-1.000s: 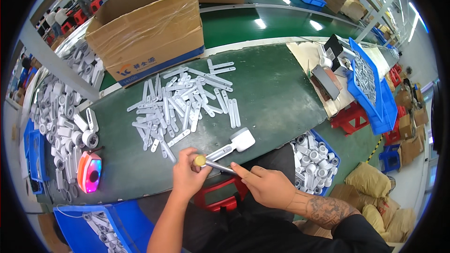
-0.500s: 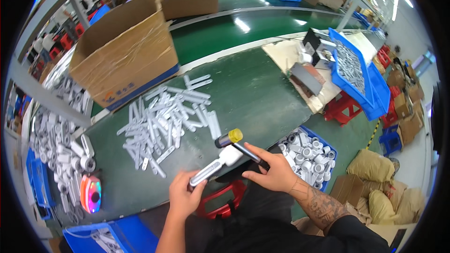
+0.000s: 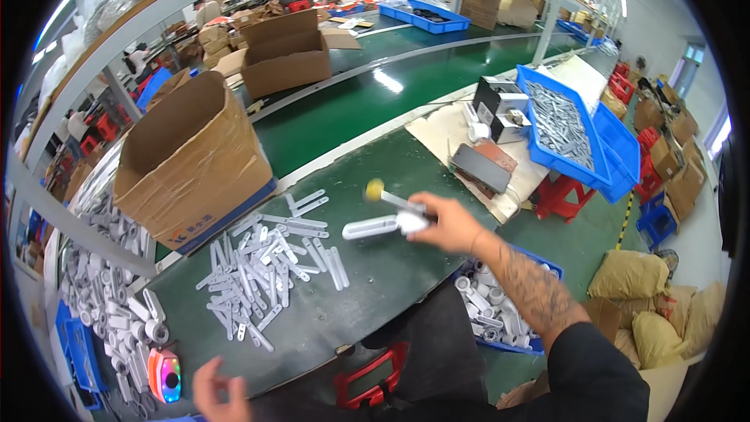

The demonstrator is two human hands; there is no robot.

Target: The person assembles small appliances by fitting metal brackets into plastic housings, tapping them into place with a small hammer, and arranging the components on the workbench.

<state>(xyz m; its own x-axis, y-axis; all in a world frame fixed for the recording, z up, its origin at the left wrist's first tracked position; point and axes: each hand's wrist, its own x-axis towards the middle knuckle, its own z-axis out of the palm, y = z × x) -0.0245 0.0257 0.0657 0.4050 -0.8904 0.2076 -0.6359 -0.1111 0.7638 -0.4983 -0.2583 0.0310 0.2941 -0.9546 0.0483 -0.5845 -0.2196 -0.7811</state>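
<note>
My right hand (image 3: pixel 449 223) is raised over the green bench, closed around a white plastic part (image 3: pixel 371 227) with a long flat handle and a rounder end in my grip. The same hand also holds a small mallet with a yellow-faced head (image 3: pixel 374 189), slightly blurred, lying above the white part. Near the bench's front edge, my left hand (image 3: pixel 219 392) is empty with its fingers apart, blurred and partly cut off at the bottom. Between the hands lies a loose pile of pale grey plastic strips (image 3: pixel 254 273), several lined up on its right side.
A large cardboard box (image 3: pixel 199 187) stands behind the pile. White ring-ended parts (image 3: pixel 109 281) are heaped at left, beside a colour-lit device (image 3: pixel 165 375). More white parts (image 3: pixel 480 297) fill a crate at right. A blue tray (image 3: pixel 558 121) holds grey strips. A red stool (image 3: pixel 367 379) shows below.
My left hand has let go of the white part and moved down and left. My right hand now carries both mallet and part, higher and farther over the bench. The view has shifted.
</note>
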